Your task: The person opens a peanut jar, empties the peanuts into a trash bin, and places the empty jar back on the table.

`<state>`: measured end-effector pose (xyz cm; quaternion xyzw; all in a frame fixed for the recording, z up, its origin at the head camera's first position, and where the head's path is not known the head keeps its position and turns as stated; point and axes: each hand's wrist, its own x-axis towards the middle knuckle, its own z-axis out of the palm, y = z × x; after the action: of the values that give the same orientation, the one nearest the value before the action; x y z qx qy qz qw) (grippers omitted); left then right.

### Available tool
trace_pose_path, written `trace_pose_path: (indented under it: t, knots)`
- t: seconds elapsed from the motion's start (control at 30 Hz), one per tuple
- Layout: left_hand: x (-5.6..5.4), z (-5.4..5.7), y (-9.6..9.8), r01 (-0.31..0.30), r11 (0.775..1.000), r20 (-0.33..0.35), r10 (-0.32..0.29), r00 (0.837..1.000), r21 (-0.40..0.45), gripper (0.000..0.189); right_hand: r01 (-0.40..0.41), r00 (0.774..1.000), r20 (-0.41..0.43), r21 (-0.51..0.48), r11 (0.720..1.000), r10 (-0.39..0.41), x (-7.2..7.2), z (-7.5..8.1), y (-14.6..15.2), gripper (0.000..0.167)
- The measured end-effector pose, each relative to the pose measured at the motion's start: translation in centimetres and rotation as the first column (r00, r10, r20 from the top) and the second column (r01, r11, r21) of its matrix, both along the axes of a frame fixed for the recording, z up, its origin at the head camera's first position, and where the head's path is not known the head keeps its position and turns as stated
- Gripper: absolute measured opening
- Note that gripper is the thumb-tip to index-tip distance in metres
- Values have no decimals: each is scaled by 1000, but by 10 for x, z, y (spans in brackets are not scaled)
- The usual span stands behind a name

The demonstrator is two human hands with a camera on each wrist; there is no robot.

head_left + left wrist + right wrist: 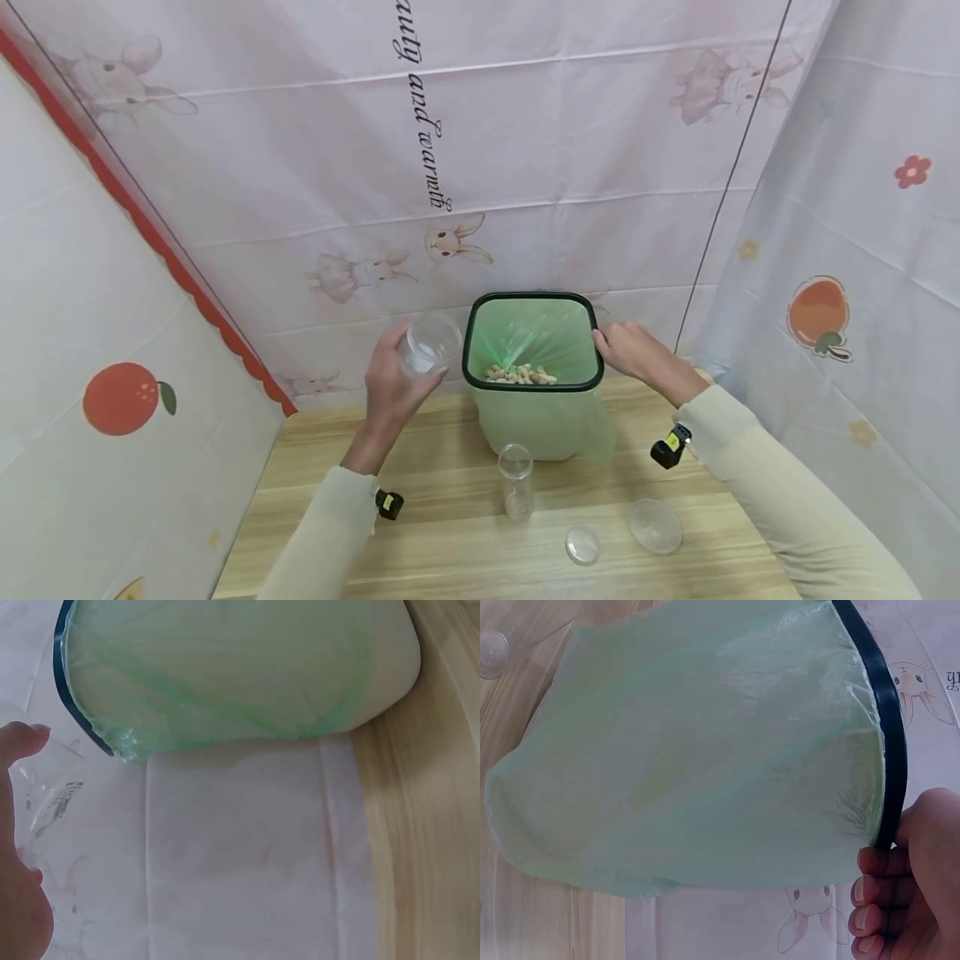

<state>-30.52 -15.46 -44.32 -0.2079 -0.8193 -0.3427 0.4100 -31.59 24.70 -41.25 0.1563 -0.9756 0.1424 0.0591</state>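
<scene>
My left hand grips a clear plastic jar, held tilted just left of the bin; part of a printed label shows on it in the left wrist view. A bin lined with a thin green bag stands on the table, its dark rim around the bag's mouth. Peanuts in shells lie inside it. With curled fingers, my right hand holds the right side of that rim. In the right wrist view the bag hangs loosely over the bin's outside.
A tall clear container stands upright in front of the bin. Two clear round lids, a small one and a larger one, lie on the wooden table. Printed fabric hangs behind and at both sides.
</scene>
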Motion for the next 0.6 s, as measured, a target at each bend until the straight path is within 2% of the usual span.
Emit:
trace_pose_path:
  t: [0.17, 0.3, 0.43, 0.6]
  knots:
    - [15, -16, 1, -39, 998, 16, 38, 999, 51, 92, 5, 1000, -4, 1, 1000, -5, 0, -2, 1, 44]
    - [29, -29, 0, -63, 994, 90, 55, 994, 87, 91, 9, 1000, 4, 3, 1000, -9, 0, -2, 1, 44]
    - [41, -44, -6, -84, 988, 197, 58, 979, 127, 88, 11, 1000, 22, 0, 1000, -11, 1, -1, -1, 43]
    - [56, -66, -12, -121, 985, 314, 76, 946, 125, 89, 9, 1000, 28, -7, 1000, -9, 2, 0, -2, 44]
